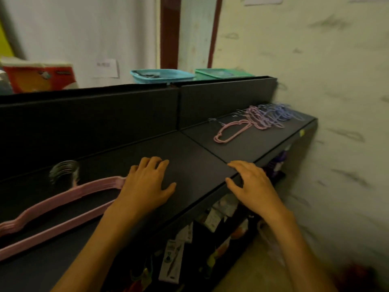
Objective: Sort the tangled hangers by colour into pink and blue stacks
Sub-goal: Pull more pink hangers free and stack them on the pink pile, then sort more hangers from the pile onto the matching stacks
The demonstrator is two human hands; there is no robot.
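A stack of pink hangers (63,199) lies on the dark shelf top (189,161) at the left, metal hooks (65,171) fanned at its back. My left hand (147,182) rests beside the stack's right end, fingers relaxed and holding nothing. My right hand (250,184) rests at the shelf's front edge, fingers spread, empty. Far right, a tangled heap of pink and blue hangers (271,116) lies near the wall. One single pink hanger (231,131) lies apart, just left of the heap.
A black back panel (105,114) rises behind the shelf top. Beyond it stand a blue basket (162,75), a green basket (221,73) and a red-orange package (40,76). Packaged goods (174,256) hang below the shelf front. A pale wall (336,81) closes the right side.
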